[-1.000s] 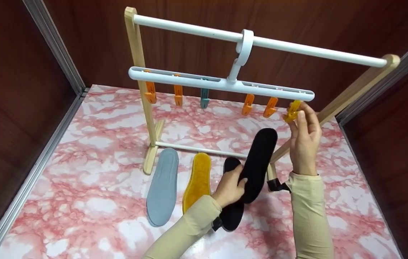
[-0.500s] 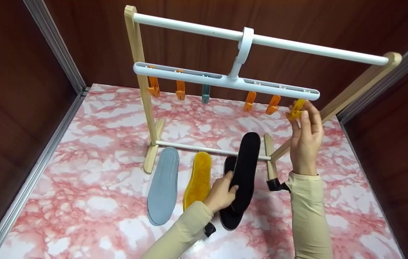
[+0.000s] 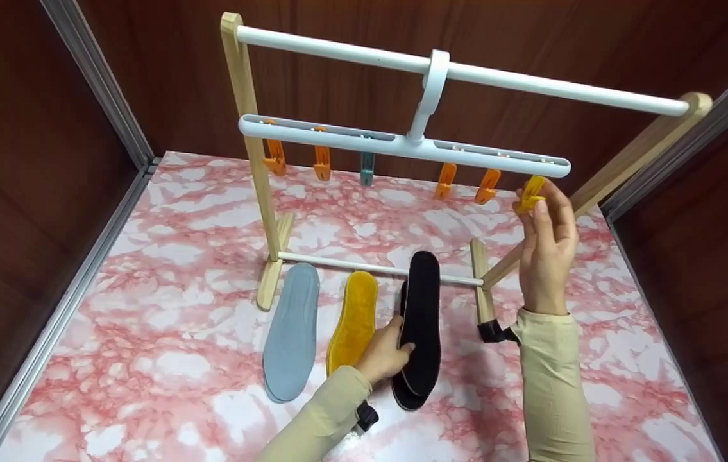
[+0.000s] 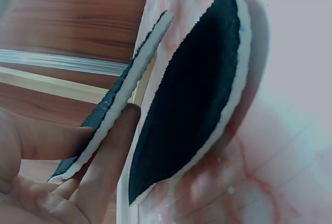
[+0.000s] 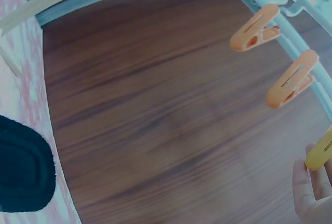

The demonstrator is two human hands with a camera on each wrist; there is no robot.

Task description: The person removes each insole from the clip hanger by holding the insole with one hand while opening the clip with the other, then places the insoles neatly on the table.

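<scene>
My left hand (image 3: 384,353) holds a black insole (image 3: 423,321) by its left edge, thumb on top and fingers underneath. In the left wrist view this insole (image 4: 116,97) shows a pale, wavy-cut side and stands apart from a second black insole (image 4: 189,94), which lies on the marbled surface. From the head view, the held insole covers most of the lower one. Up at the hanger's right end, my right hand (image 3: 550,250) pinches a yellow clip (image 3: 532,192) between thumb and fingers. In the right wrist view only part of that clip (image 5: 320,154) shows.
A white clip hanger (image 3: 402,146) hangs from the top rod (image 3: 543,86) of a wooden-sided rack (image 3: 242,83). Several orange clips (image 3: 446,181) and one green clip (image 3: 367,168) dangle from it. Grey insoles (image 3: 291,333) and yellow insoles (image 3: 354,321) lie at left.
My left hand has moved left and down with the black insole, bringing it over the other one. The hanger has shifted slightly right; my right hand stays at the yellow clip.
</scene>
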